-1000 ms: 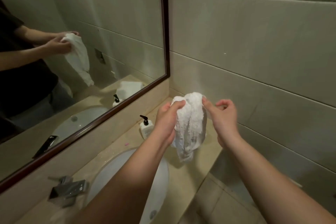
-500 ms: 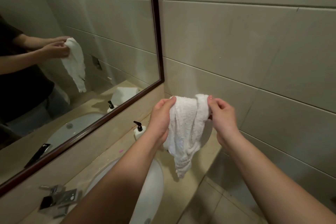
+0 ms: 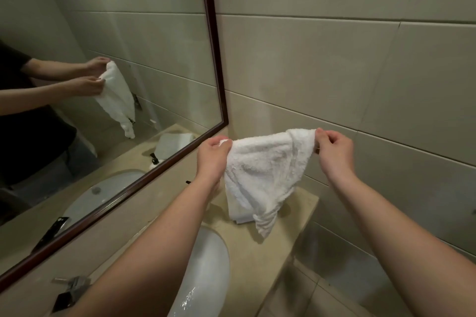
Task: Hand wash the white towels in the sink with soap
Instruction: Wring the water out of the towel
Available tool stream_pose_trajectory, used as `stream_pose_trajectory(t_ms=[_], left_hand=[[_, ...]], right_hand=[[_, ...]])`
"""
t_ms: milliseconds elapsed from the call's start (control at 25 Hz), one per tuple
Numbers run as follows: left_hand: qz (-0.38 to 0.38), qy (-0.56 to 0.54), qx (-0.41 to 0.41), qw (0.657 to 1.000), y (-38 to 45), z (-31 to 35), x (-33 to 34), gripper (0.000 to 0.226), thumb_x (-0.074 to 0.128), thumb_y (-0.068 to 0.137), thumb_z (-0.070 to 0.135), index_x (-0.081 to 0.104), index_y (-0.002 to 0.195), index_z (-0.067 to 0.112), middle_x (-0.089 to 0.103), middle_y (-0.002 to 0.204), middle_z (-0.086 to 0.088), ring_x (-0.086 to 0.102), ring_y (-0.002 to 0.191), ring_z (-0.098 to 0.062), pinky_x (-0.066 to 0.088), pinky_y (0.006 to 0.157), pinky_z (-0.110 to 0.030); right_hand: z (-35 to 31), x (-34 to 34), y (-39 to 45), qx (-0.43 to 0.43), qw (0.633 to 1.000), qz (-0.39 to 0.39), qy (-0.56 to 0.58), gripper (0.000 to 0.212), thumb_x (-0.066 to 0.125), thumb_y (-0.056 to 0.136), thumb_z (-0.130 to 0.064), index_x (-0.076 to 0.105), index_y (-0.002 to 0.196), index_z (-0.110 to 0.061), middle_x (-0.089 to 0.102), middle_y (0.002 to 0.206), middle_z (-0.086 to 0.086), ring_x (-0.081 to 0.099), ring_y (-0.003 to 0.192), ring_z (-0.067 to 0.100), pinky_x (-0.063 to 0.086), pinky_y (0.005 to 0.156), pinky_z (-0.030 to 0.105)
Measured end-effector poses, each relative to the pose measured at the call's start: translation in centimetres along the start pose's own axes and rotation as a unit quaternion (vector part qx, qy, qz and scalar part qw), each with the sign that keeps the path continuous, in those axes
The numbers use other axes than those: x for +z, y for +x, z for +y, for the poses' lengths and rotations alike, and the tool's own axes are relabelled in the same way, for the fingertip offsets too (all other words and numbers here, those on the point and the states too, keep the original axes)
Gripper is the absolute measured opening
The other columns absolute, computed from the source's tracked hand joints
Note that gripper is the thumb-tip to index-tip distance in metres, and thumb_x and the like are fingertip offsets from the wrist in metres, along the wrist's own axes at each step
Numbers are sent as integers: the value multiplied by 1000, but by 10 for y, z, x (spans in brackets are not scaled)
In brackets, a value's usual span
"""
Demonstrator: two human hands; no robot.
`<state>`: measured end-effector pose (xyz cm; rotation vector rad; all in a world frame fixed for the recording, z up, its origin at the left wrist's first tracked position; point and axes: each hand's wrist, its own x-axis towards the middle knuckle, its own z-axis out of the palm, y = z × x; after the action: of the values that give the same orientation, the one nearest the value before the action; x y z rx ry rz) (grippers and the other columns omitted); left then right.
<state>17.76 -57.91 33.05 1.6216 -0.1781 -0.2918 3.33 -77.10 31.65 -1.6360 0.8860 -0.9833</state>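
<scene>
At far left, mirror [image 3: 116, 33] with dark brown frame, mounted on glossy beige wall tiles [image 3: 334, 72]; reflection shows two forearms, a dark sleeve and the held cloth. No legible writing or brand anywhere in view.

Lower left: faucet [image 3: 70, 287], grey metal, angular block shape, mostly cut off behind the left forearm. Just right of it, sink [image 3: 206, 265], white glazed oval bowl set under the counter; wet sheen and droplets on the inner wall, nothing else visible inside, much of the bowl hidden by the arm.

Counter [image 3: 296, 213]: beige polished stone, flat, ends in a squared edge short of the right-hand wall. Soap dispenser seen mainly as a reflection, black pump head; only a sliver of it visible directly, behind the left wrist.

Centre: left hand [image 3: 212, 159] pinching one upper corner of white towel [image 3: 265, 170], fingers closed on the fabric. Towel terry, looped and nubby, rumpled, stretched between both hands and held in the air above the counter, to the right of the sink; lower end hangs to a crumpled point with a ribbed band. Folded white cloth [image 3: 238, 216] lying on the counter behind it, partly hidden.

Right: right hand [image 3: 333, 150] gripping the opposite upper corner between thumb and fingertips.
</scene>
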Motion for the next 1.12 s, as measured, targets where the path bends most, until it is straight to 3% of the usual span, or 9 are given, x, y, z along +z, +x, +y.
stream_pose_trajectory(t_ms=[120,280,400,480,680,800,880,1000,1120], left_hand=[[-68,-93,-40,992,-2,3,9,24,64,93,12,70,115,6,73,102,-11,68,83,-15,53,71,-26],[-167,-313,-127,926,-11,2,31,23,53,98,-1,55,121,-1,69,110,-22,71,87,-24,61,71,-33],[-120,-210,-114,963,-21,2,45,25,69,89,-2,47,88,11,65,84,-14,68,62,-16,57,54,-22],[-107,-71,-100,987,-20,4,48,20,79,82,10,59,82,9,65,75,-10,61,51,-11,50,47,-18],[-236,180,-128,946,-8,20,51,81,73,54,81,73,98,13,76,85,1,72,75,-14,58,73,-28],[-238,45,-121,963,-7,18,53,34,55,98,38,64,85,9,65,76,-2,64,56,-11,55,56,-23],[-264,-73,-142,951,-13,16,57,25,46,101,14,66,89,5,66,85,-8,67,62,-15,60,63,-27],[-290,-132,-123,940,-13,10,62,34,37,98,11,69,101,0,68,97,-12,66,74,-18,58,59,-29],[-254,1,-37,967,-6,7,60,31,45,100,16,71,94,0,70,89,-10,63,77,-17,54,61,-26]], right_hand=[[0,11,8,52,999,-7,11,36,47,98,-38,52,69,-16,55,68,5,50,68,21,46,70,39],[-11,32,1,134,969,-157,133,49,65,81,-55,62,98,-9,70,91,11,65,81,24,51,77,40],[-9,43,-15,128,954,-223,156,37,74,83,-35,55,104,-12,69,104,14,68,94,28,53,88,44],[-5,43,-23,133,953,-216,169,36,75,81,-31,54,103,-12,69,109,18,68,100,32,53,92,47],[1,39,-37,152,940,-250,176,28,74,86,-18,53,104,-12,67,101,11,68,88,18,53,77,32],[-4,38,-32,130,954,-207,171,45,81,79,-21,52,111,-7,67,104,11,68,88,16,53,74,27],[-11,37,-25,108,967,-181,142,56,82,78,-30,49,115,-4,66,104,6,67,88,11,53,70,21],[-15,35,-11,76,978,-177,84,51,82,78,-27,48,113,-10,65,105,4,67,94,15,55,79,31],[-12,31,0,95,966,-219,101,25,73,85,-15,55,103,-13,69,104,14,68,93,26,54,84,40]])
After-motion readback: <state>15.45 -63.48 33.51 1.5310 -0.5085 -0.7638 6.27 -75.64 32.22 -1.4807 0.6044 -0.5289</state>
